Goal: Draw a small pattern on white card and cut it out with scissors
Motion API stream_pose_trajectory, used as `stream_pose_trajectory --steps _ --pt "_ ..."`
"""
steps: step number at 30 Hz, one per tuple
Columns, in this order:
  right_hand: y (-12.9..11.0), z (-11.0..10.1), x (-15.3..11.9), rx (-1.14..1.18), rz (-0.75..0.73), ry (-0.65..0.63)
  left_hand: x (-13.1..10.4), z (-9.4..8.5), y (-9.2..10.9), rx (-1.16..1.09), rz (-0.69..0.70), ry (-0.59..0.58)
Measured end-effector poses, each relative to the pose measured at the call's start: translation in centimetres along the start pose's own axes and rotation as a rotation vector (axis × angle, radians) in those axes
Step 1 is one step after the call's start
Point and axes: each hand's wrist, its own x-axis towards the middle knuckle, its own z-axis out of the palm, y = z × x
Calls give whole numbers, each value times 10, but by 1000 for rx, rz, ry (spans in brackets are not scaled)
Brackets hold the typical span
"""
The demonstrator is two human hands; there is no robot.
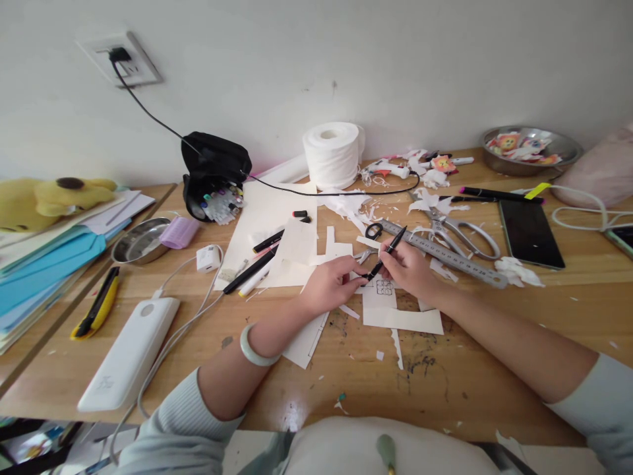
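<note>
1. One pale wall [277,39] is the biggest thing, with a plug socket [143,74] up on its left.
2. Next is the wooden worktop [583,316]. Its back edge is by the wall, and ink stains mark it near the front edge.
3. One big sheet [257,211] lies left of the middle. The part I can see has no drawing.
4. A yellow toy [30,204] lies on papers in the back left corner. Along the back edge are a black case [222,155] full of pens, a paper roll [330,161] and a metal bowl [519,167]. The little paper faces in the bowl look finished.
5. A white power bank [128,353] lies near the front left corner, and a phone [529,231] nearer the right edge.
6. Both hands are busy in the middle. The right hand [408,267] grips a black pen [393,245], and the left hand [333,284] pinches its low end. I cannot tell if a cap is there.
7. Under them is a cut paper [383,313]. Rounded boxes [384,287] are drawn on it, so I think drawing has begun. Much of it is plain; how much is left, I cannot tell.
8. Tiny scraps [380,355] dot the wood, so some cutting seems done.
</note>
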Motion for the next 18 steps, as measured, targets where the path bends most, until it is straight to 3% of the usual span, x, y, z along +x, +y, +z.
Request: stream_pose_trajectory --steps 6,18 --pt "4 0 2 24 75 16 0 0 0 -27 10 12" --pt "9 3 7 131 180 -107 0 0 0 -32 -3 7"
